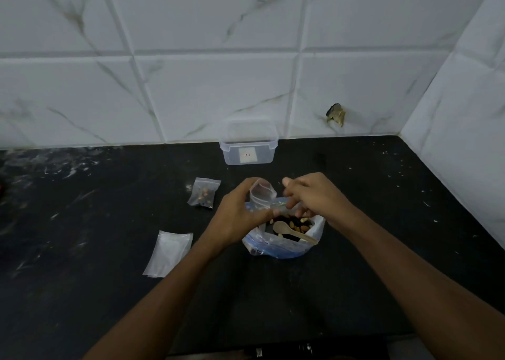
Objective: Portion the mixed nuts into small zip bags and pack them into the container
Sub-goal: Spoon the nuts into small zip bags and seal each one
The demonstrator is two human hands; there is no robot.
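Observation:
My left hand [240, 212] grips a small clear zip bag [261, 194] upright, its mouth open, just above the big plastic bag of mixed nuts [284, 236]. My right hand [308, 196] hovers beside the small bag's mouth with its fingers curled down over the nuts; whether it pinches any nuts is hidden. A wooden spoon [292, 231] lies inside the big bag on the nuts. One filled zip bag [203, 193] lies on the counter to the left. The clear plastic container [248, 144] stands open by the wall.
A stack of flat zip bags [169, 253] lies at the left on the black counter [382, 196]. White marble tile walls close the back and the right side; a chipped hole [336, 114] marks the back wall.

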